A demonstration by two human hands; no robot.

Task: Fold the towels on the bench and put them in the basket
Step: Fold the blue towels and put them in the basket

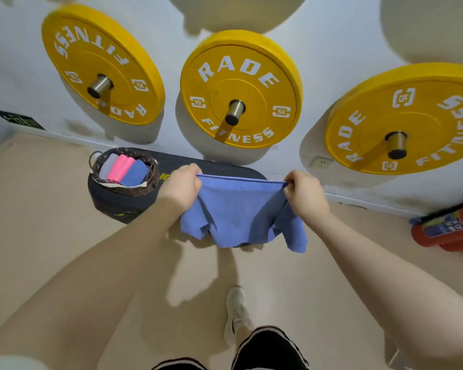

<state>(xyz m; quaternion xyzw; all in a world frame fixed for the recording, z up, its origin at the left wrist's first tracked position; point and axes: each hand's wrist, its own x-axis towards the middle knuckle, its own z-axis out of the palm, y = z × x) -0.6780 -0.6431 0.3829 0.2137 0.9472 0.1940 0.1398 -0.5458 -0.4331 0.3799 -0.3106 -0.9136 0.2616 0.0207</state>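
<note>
A white wall (pixel 318 49) fills the upper view, with beige floor (pixel 38 222) spreading below and open on the near side and to the left of the bench. Three yellow weight plates (pixel 241 89) hang on steel pegs along the wall (each lettered RADE FITNESS). A black padded bench (pixel 134 204) stands end-on against the wall beneath the middle plate; its near end is hidden behind the hanging cloth. To the far right, a red fire extinguisher (pixel 447 231) lies on the floor near the wall's foot. One blue towel (pixel 238 212) hangs in the air over the bench, its top hem stretched taut between two hands and its lower edge drooping in loose, uneven folds. The left hand (pixel 182 185) pinches the left top corner with fingers curled; the right hand (pixel 305 193) pinches the right corner likewise. One dark wicker basket (pixel 147 180) sits on the bench's left part, holding three folded towels side by side: grey, pink, blue. One white shoe (pixel 235 313) shows below.
</note>
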